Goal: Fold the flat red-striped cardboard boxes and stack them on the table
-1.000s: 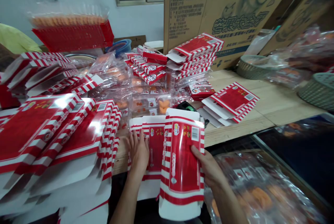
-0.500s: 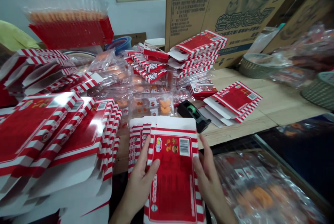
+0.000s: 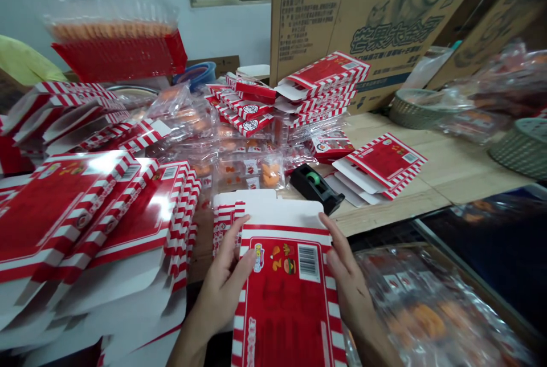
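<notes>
Between my two hands is a red carton (image 3: 290,304) with red-and-white striped sides, a barcode and small food pictures. Its white end flap stands up at the far end. My left hand (image 3: 228,276) grips the left edge, thumb on the front face. On the other side, my right hand (image 3: 348,270) holds the right edge, fingers along the stripes near the flap. Just beyond the carton, other striped cartons (image 3: 228,213) lie partly hidden behind it. A black tape dispenser (image 3: 316,187) with a green core sits past my right fingers.
Stacked red cartons (image 3: 128,219) fill the left side, with more piles (image 3: 325,82) at the back. Clear bags of orange snacks (image 3: 252,167) lie in the middle and in an open box (image 3: 427,310) at lower right. A large cardboard box (image 3: 367,25) and baskets (image 3: 421,107) stand behind.
The held carton has come closer to me and lower, showing larger. My hands moved with it, the right one now gripping nearer its flap corner.
</notes>
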Demonstrator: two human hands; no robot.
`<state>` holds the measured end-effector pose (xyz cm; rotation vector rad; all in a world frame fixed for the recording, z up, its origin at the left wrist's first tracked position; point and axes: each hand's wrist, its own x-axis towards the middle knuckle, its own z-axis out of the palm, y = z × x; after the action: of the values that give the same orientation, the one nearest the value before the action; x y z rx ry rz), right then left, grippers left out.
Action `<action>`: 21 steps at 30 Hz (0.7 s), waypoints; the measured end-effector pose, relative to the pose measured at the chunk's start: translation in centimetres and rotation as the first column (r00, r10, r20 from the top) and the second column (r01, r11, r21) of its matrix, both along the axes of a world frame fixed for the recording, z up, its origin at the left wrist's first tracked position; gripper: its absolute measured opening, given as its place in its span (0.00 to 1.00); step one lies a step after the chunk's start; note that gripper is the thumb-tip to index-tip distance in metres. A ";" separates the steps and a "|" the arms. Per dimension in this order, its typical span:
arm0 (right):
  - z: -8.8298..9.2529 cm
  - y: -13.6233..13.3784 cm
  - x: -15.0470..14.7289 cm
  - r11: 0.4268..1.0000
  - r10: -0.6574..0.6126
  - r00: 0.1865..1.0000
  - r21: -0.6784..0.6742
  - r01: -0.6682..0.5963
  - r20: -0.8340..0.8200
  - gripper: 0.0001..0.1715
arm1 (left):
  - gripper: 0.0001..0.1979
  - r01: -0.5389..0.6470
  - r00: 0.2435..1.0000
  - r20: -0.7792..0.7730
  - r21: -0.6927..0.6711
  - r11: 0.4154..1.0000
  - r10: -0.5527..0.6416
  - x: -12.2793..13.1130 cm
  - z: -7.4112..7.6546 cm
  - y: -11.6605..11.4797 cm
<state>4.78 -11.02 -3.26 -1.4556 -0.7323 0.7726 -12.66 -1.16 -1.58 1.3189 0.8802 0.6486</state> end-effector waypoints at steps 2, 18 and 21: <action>0.3 0.4 -0.1 0.997 -0.079 0.997 -0.023 0.079 -0.001 0.24 | 0.24 -0.002 1.000 -0.021 -0.012 1.000 0.002 -0.3 0.0 0.0; 1.5 1.3 0.7 0.999 0.050 0.999 0.010 -0.050 -0.015 0.15 | 0.11 0.038 0.981 -0.196 0.176 0.984 -0.003 -0.9 0.2 -0.1; 2.1 1.4 1.6 0.987 0.147 0.989 0.062 -0.147 0.013 0.25 | 0.10 0.046 0.975 -0.222 0.215 0.976 0.003 -1.0 0.2 -0.2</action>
<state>6.35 -9.59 -1.11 -1.3599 -0.8706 0.8489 -13.71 -1.39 -1.42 1.6201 0.9939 0.6017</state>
